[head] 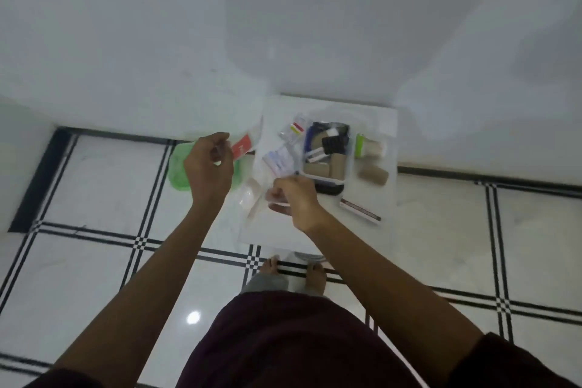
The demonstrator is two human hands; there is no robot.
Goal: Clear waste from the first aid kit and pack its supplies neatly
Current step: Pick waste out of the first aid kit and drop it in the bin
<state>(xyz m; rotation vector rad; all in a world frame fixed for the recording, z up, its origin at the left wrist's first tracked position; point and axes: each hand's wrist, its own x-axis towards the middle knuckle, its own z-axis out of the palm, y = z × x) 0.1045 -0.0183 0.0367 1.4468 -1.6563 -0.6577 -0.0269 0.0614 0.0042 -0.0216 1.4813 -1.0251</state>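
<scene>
while a clear plastic lid with a red label [245, 145] is pinched at its edge in the left hand [209, 167], out past the left edge of the small white table [374, 118], a crumpled clear plastic wrapper [277, 195] is closed in the fingers of the right hand [296, 200] near the table's front left corner. the clear rectangular first aid kit box [326, 151] is set near the middle of the table, open, with tan bandage rolls and dark items inside. a clear pouch of white and blue packets [280, 161] is laid just beside the box's left wall, and a small clear packet with a red and yellow mark [294, 129] near the back. a green-capped tan bottle [370, 145] and a loose tan bandage roll [373, 174] are placed near the right edge, and a flat white box with a dark stripe [360, 209] near the front right corner. a round green plastic bin [179, 172] is seen on the floor below the left hand.

the lid, held over the bin rather than over the table, could be let slip into the waste if the pinch is loosened. the wrapper, being light and springy, could be dropped short of the bin and left on the tiles. the pouch at the box's left could be brushed off the front left corner by the right wrist. blur makes finer contact hard to judge.
</scene>
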